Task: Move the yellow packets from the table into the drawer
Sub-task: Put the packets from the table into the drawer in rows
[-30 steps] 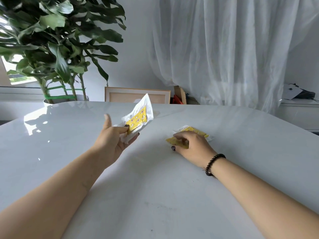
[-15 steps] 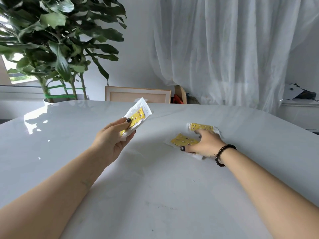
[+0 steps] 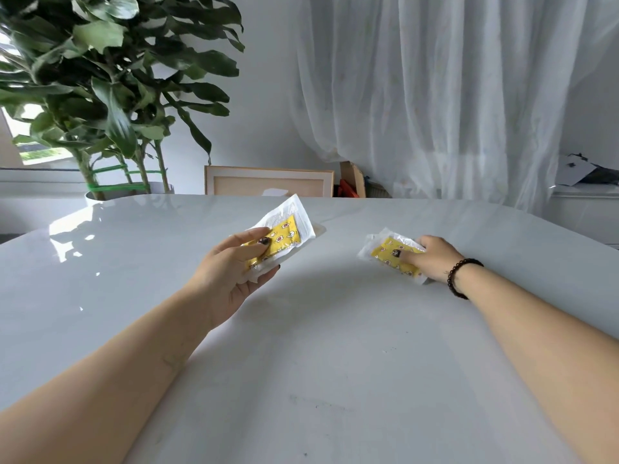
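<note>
Holding one yellow packet (image 3: 280, 242) raised above the table (image 3: 318, 380), the left hand (image 3: 231, 272) has its thumb laid across the top and its fingers curled beneath, so the clear wrapper sticks out past the fingertips. Well off to its right, the right hand (image 3: 432, 259) lies on more packets (image 3: 392, 254) stacked on the tabletop, thumb on the yellow print and fingers bent over the far edge; how many packets lie under it cannot be told. A dark bead bracelet (image 3: 460, 277) circles that wrist. Beyond the left hand stand a leafy plant (image 3: 110, 88) and a wooden frame (image 3: 268, 180); beyond the right hangs a sheer white curtain (image 3: 452, 95). Between the two hands the tabletop lies bare.
</note>
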`<state>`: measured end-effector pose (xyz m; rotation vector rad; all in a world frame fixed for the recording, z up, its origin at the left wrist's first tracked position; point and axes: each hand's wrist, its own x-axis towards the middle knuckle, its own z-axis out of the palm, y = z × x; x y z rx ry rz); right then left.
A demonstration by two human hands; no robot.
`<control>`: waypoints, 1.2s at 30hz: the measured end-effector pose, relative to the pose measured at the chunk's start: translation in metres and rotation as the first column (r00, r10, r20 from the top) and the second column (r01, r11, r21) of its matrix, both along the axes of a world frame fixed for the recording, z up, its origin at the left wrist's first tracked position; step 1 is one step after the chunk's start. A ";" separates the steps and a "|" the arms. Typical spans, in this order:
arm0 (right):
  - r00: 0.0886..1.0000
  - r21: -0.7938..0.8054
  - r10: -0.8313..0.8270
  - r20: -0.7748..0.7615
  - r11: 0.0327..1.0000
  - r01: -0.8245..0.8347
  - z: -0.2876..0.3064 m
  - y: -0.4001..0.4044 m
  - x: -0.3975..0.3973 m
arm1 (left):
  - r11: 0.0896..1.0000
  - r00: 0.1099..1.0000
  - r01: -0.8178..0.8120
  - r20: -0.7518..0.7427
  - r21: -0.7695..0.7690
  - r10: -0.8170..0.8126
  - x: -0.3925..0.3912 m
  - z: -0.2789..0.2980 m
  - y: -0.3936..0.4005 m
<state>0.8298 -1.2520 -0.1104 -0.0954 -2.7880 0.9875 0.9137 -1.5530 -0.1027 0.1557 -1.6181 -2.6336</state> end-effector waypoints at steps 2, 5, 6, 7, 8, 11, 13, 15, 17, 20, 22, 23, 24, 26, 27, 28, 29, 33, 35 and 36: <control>0.999 0.001 0.010 0.035 1.000 -0.010 -0.001 0.000 -0.001 | 1.000 1.000 0.008 0.001 -0.014 -0.008 0.000 0.000 0.000; 0.995 0.092 0.098 0.026 0.991 -0.100 0.004 -0.008 0.012 | 1.000 1.000 0.008 0.002 -0.021 -0.008 0.000 -0.001 0.000; 0.991 0.125 0.129 0.034 0.983 -0.133 0.006 -0.010 0.021 | 1.000 1.000 0.007 0.001 -0.022 -0.007 0.000 0.000 0.000; 0.987 0.158 0.155 0.045 0.974 -0.160 0.007 -0.011 0.031 | 1.000 1.000 0.005 -0.001 -0.024 -0.006 0.001 0.000 0.000; 0.984 0.198 0.172 0.051 0.964 -0.179 0.009 -0.013 0.042 | 1.000 1.000 0.003 -0.002 -0.026 -0.003 0.001 0.000 0.000; 0.980 0.326 0.189 0.066 0.924 -0.201 0.014 -0.017 0.078 | 1.000 1.000 -0.007 0.000 -0.030 0.007 0.003 0.001 0.001; 0.976 0.405 0.195 0.097 0.888 -0.218 0.022 -0.019 0.097 | 0.999 1.000 -0.014 0.001 -0.046 0.014 0.003 0.001 0.001; 0.966 0.392 0.229 0.121 0.883 -0.258 0.029 -0.021 0.104 | 0.998 1.000 -0.017 -0.002 -0.062 0.017 0.004 0.000 0.001; 0.961 0.293 0.270 0.053 0.916 -0.273 0.033 -0.024 0.102 | 0.997 1.000 -0.005 -0.011 -0.077 0.004 0.004 -0.001 0.001; 0.978 0.226 0.202 -0.061 0.957 -0.184 0.029 -0.034 0.088 | 0.994 1.000 0.005 -0.017 -0.113 -0.007 0.005 -0.001 0.002; 0.996 0.200 0.087 -0.006 0.976 -0.084 0.021 -0.040 0.076 | 0.989 1.000 0.002 -0.021 -0.149 -0.005 0.004 -0.002 0.003; 0.998 0.199 0.045 0.041 0.979 -0.052 0.017 -0.042 0.071 | 0.986 1.000 0.001 -0.022 -0.164 -0.005 0.003 -0.003 0.003; 0.998 0.204 0.021 0.067 0.978 -0.034 0.014 -0.044 0.068 | 0.984 1.000 -0.001 -0.025 -0.178 -0.004 0.002 -0.003 0.002; 0.998 0.191 0.014 0.064 0.981 -0.026 0.012 -0.048 0.064 | 0.971 0.999 -0.007 -0.039 -0.238 -0.002 0.000 -0.005 0.003; 0.998 0.172 0.030 0.055 0.984 -0.039 0.012 -0.050 0.063 | 0.957 0.998 -0.021 -0.056 -0.289 0.005 0.001 -0.006 0.004; 0.997 0.144 0.056 0.053 0.988 -0.063 0.013 -0.051 0.063 | 0.938 0.997 -0.042 -0.082 -0.345 0.015 0.002 -0.007 0.005; 0.995 0.109 0.086 0.044 0.990 -0.091 0.014 -0.052 0.064 | 0.914 0.993 -0.065 -0.112 -0.400 0.021 0.002 -0.008 0.006; 0.975 -0.078 0.196 -0.105 0.976 -0.204 0.014 -0.054 0.068 | 0.723 0.961 -0.208 -0.273 -0.658 0.028 -0.001 -0.014 0.005; 0.938 -0.124 0.276 -0.210 0.944 -0.306 0.019 -0.056 0.074 | 0.636 0.957 -0.211 -0.290 -0.742 -0.021 0.000 -0.014 0.004; 0.914 -0.143 0.318 -0.251 0.922 -0.360 0.022 -0.057 0.077 | 0.616 0.962 -0.175 -0.267 -0.768 -0.061 0.002 -0.014 0.003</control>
